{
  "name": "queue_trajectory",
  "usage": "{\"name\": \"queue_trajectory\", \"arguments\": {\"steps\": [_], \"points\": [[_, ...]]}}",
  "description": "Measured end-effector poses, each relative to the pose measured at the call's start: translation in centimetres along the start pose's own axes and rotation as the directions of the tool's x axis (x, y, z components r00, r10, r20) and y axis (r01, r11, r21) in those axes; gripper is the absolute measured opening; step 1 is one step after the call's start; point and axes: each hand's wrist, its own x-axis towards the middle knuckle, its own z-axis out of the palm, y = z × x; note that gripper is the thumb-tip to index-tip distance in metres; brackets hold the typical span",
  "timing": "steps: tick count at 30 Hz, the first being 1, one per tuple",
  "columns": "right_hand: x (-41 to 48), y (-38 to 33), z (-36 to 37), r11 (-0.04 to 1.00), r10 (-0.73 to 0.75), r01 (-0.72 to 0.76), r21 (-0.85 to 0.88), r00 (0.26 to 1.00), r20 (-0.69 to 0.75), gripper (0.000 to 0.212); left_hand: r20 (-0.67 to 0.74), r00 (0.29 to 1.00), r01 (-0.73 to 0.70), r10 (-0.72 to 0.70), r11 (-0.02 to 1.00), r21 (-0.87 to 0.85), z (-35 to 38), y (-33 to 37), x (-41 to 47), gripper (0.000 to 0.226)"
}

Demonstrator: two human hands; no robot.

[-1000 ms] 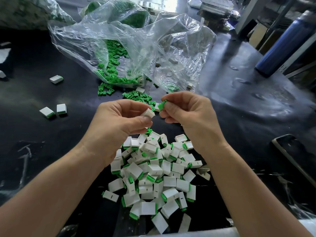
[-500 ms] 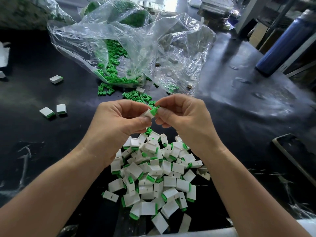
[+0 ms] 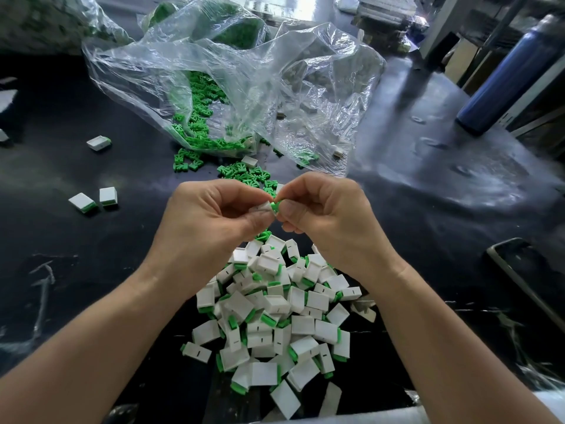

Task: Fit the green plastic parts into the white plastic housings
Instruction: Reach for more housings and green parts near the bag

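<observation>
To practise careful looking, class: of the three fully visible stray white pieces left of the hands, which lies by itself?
The far white piece, nearest the plastic bag; the other two pieces lie side by side, nearer the person.

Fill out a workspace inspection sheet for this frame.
Surface: dark table, scuffed, glossy at right.
Job's things: white housing and green part touch, held above assembled pile; loose green parts by clear bag.
Clutter: stray housings at left; blue bottle at right.
Grippers: left hand pinches the white housing, right hand pinches the green part.
Cables: nothing seen.
Surroundings: blurred equipment behind.
</observation>
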Motion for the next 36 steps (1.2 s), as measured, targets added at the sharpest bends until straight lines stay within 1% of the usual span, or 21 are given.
{"name": "queue_trajectory", "arguments": {"steps": [3,6,8,11,14,17,21,24,26,28,30,31,36], "points": [[-0.1,-0.1,0.0,1.0,-0.016,0.016,-0.009,1.0,-0.005,0.032,0.034,0.997,0.073,-0.07,0.995,-0.066,-0.2,-0.1,0.2,0.015],[-0.1,-0.1,0.0,0.999,-0.02,0.02,-0.031,1.0,-0.006,0.032,0.111,0.991,0.082,-0.078,0.996,-0.026,-0.1,0.0,0.3,0.015],[-0.1,0.0,0.0,0.999,-0.022,0.022,-0.038,1.0,-0.004,0.03,0.122,0.991,0.053,-0.053,0.999,0.002,-0.1,0.0,0.1,0.014],[-0.1,0.1,0.1,0.995,-0.038,0.037,-0.088,0.999,-0.003,0.032,0.129,0.992,-0.023,0.013,0.997,0.076,-0.2,0.0,0.0,0.006],[-0.3,0.1,0.2,0.984,-0.073,0.072,-0.164,0.997,0.0,0.027,0.129,0.989,-0.094,0.071,0.978,0.186,-0.4,-0.4,0.0,0.017],[-0.5,0.0,0.2,0.961,-0.121,0.12,-0.25,0.993,0.012,0.016,0.128,0.984,-0.154,0.121,0.945,0.289,-0.4,-0.7,-0.1,0.018],[-0.6,0.0,0.3,0.918,-0.189,0.187,-0.35,0.982,0.029,0.008,0.134,0.982,-0.178,0.136,0.902,0.393,-0.5,-0.9,-0.2,0.008],[-0.8,0.0,0.6,0.888,-0.23,0.231,-0.399,0.972,0.051,0.007,0.147,0.982,-0.169,0.118,0.895,0.413,-0.5,-1.0,-0.2,0.011],[-0.9,-0.1,0.6,0.911,-0.233,0.219,-0.349,0.972,0.001,0.006,0.149,0.984,-0.145,0.097,0.926,0.349,-0.4,-0.7,-0.1,0.01],[-0.7,-0.3,0.3,0.975,-0.165,0.151,-0.163,0.983,-0.075,0.01,0.15,0.987,-0.091,0.064,0.979,0.181,-0.4,-0.2,0.0,0.009],[-0.5,-0.5,0.0,0.995,-0.099,0.101,0.011,0.99,-0.1,0.019,0.156,0.988,-0.026,0.024,1.0,0.009,-0.4,0.2,0.0,0.014],[-0.4,-0.6,-0.1,0.993,-0.094,0.1,0.054,0.991,-0.099,0.023,0.161,0.987,-0.007,0.013,0.999,-0.04,-0.4,0.3,0.0,0.014],[-0.4,-0.7,-0.3,0.983,-0.105,0.115,0.142,0.991,-0.081,0.025,0.194,0.981,0.033,-0.018,0.997,-0.075,-0.6,0.3,0.1,0.013]]}}
